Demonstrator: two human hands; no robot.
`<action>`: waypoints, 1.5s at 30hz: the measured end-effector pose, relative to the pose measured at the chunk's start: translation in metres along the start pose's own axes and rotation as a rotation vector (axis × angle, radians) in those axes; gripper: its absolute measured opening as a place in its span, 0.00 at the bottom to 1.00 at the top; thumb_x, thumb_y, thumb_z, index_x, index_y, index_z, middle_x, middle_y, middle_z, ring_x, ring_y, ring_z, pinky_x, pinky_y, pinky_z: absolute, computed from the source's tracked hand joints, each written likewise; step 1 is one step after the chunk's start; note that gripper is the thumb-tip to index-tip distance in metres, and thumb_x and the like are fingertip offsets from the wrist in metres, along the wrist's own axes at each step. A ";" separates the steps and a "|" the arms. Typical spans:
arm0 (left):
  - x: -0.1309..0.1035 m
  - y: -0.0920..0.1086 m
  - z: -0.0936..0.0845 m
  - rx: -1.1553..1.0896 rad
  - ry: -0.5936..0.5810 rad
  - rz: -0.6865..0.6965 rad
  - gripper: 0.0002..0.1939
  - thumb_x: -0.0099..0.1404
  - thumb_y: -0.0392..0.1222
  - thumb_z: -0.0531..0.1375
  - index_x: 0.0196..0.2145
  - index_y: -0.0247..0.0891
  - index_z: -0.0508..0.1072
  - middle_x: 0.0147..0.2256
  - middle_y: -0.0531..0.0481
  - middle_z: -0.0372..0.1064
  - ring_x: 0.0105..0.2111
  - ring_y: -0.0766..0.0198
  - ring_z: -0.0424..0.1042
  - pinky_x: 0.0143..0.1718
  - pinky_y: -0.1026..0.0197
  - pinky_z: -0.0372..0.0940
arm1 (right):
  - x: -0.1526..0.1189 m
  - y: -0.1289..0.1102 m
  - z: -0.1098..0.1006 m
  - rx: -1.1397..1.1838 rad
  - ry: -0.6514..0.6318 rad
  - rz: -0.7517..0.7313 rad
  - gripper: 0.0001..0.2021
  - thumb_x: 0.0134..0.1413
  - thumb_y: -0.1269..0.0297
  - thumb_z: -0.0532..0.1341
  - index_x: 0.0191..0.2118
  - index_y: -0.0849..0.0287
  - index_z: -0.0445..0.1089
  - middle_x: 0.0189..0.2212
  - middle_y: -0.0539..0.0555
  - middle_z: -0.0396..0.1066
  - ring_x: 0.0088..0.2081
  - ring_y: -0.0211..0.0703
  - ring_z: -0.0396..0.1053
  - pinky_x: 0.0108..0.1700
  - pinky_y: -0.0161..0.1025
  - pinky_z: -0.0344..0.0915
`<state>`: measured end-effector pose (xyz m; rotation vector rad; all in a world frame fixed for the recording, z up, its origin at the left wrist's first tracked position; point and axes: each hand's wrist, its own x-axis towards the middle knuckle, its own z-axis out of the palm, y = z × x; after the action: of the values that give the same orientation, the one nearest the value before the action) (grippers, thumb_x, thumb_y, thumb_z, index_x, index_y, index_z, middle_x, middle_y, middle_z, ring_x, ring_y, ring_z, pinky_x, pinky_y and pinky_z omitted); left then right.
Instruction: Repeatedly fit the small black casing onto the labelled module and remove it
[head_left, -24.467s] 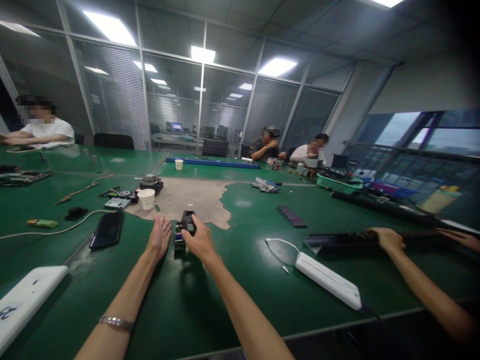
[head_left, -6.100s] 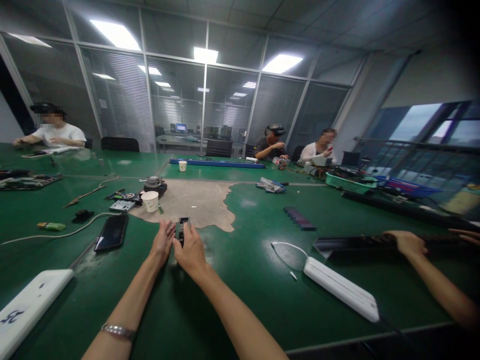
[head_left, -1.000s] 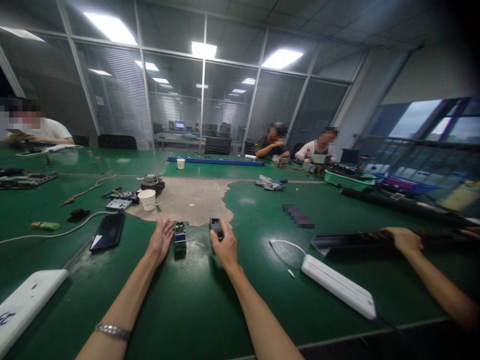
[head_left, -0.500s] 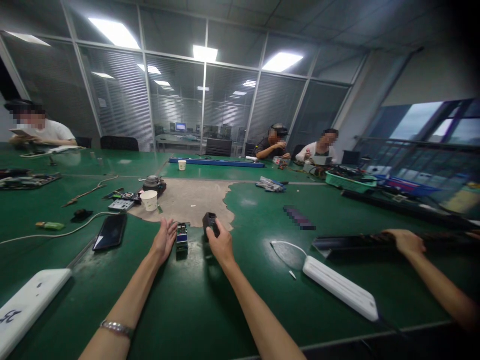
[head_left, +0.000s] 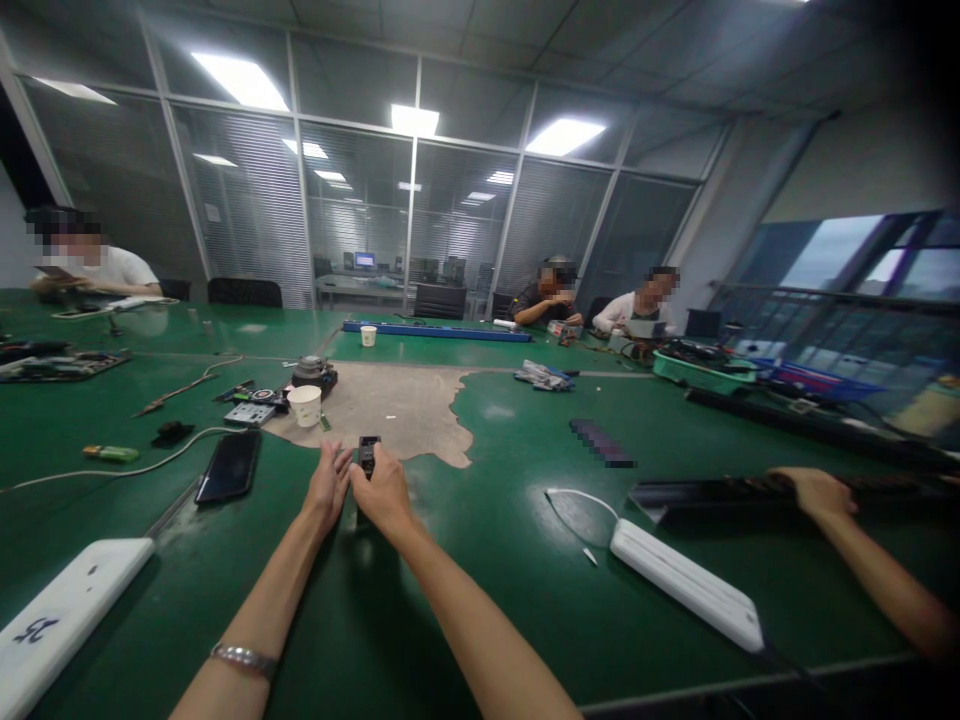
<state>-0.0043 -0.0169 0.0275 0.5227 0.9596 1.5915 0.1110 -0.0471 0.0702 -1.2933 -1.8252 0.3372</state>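
My right hand (head_left: pixel 386 490) is closed on a small black housing (head_left: pixel 367 453), held upright over the green table in front of me. Just to its left, my left hand (head_left: pixel 328 487) stands on edge with its fingers stretched out, its palm toward the housing and its fingertips close to it. The small module with a circuit board and blue part is now mostly hidden behind my right hand and the housing. Whether my left fingers touch anything is unclear.
A phone (head_left: pixel 229 466), a paper cup (head_left: pixel 305 406) and electronic parts lie to the left. White power strips (head_left: pixel 686 585) flank both sides. A co-worker's hand (head_left: pixel 817 492) rests on a long black rail (head_left: pixel 705 497) at right.
My right hand has moved left with the black housing, from beside the small module to over it. My left hand stays nearly in place. The view has shifted slightly.
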 end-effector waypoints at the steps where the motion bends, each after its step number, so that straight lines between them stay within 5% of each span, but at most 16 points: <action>1: 0.000 0.000 0.000 0.000 0.001 -0.003 0.34 0.62 0.63 0.46 0.58 0.38 0.56 0.56 0.38 0.58 0.57 0.59 0.57 0.55 0.57 0.55 | -0.002 -0.001 0.002 -0.010 -0.008 0.006 0.13 0.50 0.63 0.58 0.42 0.62 0.65 0.36 0.58 0.69 0.40 0.48 0.67 0.43 0.40 0.63; 9: -0.001 -0.001 0.001 0.000 0.012 0.013 0.34 0.63 0.62 0.44 0.58 0.37 0.57 0.56 0.37 0.58 0.57 0.60 0.57 0.57 0.57 0.51 | -0.033 0.017 0.020 -0.020 -0.037 0.019 0.30 0.51 0.61 0.59 0.59 0.67 0.53 0.52 0.68 0.61 0.53 0.56 0.61 0.53 0.50 0.58; 16: 0.001 -0.002 0.000 0.013 0.014 0.014 0.35 0.63 0.63 0.44 0.59 0.37 0.57 0.56 0.37 0.58 0.58 0.59 0.56 0.57 0.56 0.51 | -0.024 0.022 0.017 0.106 0.021 0.021 0.30 0.54 0.57 0.57 0.60 0.67 0.53 0.53 0.66 0.62 0.55 0.52 0.60 0.55 0.45 0.57; 24: -0.001 0.001 0.002 0.007 0.011 0.006 0.36 0.63 0.63 0.44 0.59 0.34 0.56 0.57 0.35 0.56 0.58 0.59 0.56 0.58 0.58 0.50 | -0.021 0.018 0.029 0.073 -0.025 0.080 0.29 0.48 0.66 0.58 0.58 0.68 0.55 0.50 0.66 0.64 0.53 0.54 0.62 0.53 0.47 0.59; 31: -0.002 0.002 0.003 0.010 0.001 -0.005 0.35 0.63 0.62 0.45 0.59 0.35 0.57 0.56 0.36 0.58 0.57 0.58 0.57 0.56 0.56 0.53 | 0.000 -0.003 -0.005 0.156 0.081 0.035 0.27 0.51 0.65 0.57 0.57 0.66 0.57 0.51 0.63 0.65 0.53 0.50 0.62 0.54 0.44 0.58; 38: -0.004 0.001 0.003 0.023 -0.020 0.006 0.36 0.63 0.62 0.44 0.59 0.34 0.56 0.57 0.36 0.56 0.57 0.59 0.57 0.57 0.57 0.52 | 0.010 0.056 -0.056 0.129 0.145 0.127 0.26 0.50 0.64 0.56 0.57 0.64 0.60 0.52 0.59 0.66 0.53 0.46 0.63 0.56 0.40 0.57; 45: -0.003 0.000 0.002 0.030 -0.031 0.007 0.35 0.63 0.63 0.44 0.59 0.36 0.57 0.57 0.37 0.57 0.57 0.59 0.57 0.57 0.57 0.52 | -0.012 0.100 -0.056 -0.001 0.114 0.172 0.26 0.49 0.64 0.56 0.55 0.65 0.62 0.49 0.61 0.68 0.50 0.48 0.66 0.53 0.40 0.59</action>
<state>-0.0021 -0.0194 0.0290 0.5706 0.9602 1.5725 0.2190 -0.0284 0.0337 -1.4448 -1.6233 0.3477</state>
